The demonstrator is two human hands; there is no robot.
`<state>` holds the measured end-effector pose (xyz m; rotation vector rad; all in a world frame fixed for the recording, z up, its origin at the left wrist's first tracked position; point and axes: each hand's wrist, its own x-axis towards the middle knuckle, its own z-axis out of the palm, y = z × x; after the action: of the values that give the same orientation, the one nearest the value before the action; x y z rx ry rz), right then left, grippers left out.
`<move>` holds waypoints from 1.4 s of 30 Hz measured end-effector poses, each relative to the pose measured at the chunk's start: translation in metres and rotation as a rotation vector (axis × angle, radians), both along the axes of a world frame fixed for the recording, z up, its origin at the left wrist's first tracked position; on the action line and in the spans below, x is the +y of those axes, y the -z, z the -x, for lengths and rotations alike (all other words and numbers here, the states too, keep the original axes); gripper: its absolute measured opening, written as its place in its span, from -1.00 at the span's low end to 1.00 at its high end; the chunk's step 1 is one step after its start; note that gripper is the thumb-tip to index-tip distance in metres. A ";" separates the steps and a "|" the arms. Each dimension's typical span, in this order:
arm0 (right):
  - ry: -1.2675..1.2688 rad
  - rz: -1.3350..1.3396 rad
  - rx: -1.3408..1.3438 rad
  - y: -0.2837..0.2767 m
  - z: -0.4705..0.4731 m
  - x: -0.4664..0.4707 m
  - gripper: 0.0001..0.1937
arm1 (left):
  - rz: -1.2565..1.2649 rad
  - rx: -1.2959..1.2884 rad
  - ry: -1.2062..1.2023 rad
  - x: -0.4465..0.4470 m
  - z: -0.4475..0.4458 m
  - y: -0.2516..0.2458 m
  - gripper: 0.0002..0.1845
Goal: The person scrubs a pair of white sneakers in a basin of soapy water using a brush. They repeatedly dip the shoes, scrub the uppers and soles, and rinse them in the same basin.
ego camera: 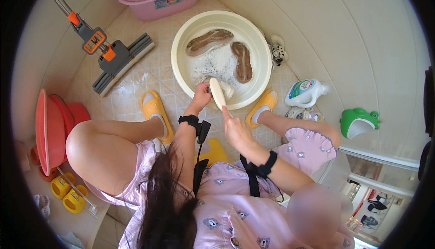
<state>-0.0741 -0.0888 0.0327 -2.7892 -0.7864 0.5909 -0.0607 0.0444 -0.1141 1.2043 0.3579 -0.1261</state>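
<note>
A cream round plastic basin (177, 75) with sudsy water stands on the tiled floor between my feet. Two shoes lie in it with brown soles up, one sole (210, 42) at the far side and another sole (242, 62) at the right. My right hand (239, 131) grips a cream brush (217, 92) by its handle, index finger laid along it. The brush head is over a wet white shoe (227, 90) at the basin's near rim. My left hand (202, 95) holds this shoe at its left side. The brush hides much of the shoe and the bristles.
A pink bucket (146, 11) stands behind the basin, and a sponge mop (117, 58) leans at the left. Red basins (51, 130) are at far left. Right of the basin are a sneaker (279, 50) and a detergent bottle (300, 93). A green frog-shaped urinal (355, 121) hangs on the wall.
</note>
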 end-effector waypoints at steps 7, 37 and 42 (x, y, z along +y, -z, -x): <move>0.095 -0.090 0.173 -0.006 -0.057 0.012 -0.71 | -0.005 -0.044 0.067 0.005 0.002 0.011 -0.81; 0.046 0.158 0.239 0.081 -0.137 0.052 -0.78 | 0.072 0.401 -0.124 -0.011 -0.010 0.001 -0.66; 0.273 -0.088 0.558 0.120 -0.164 0.028 -0.76 | 0.469 0.568 -0.204 -0.001 -0.024 0.015 -0.60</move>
<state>0.0897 -0.0605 -0.0870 -2.3978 -0.3001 1.1659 -0.0371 0.0431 -0.1293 0.6444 0.8919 -0.3573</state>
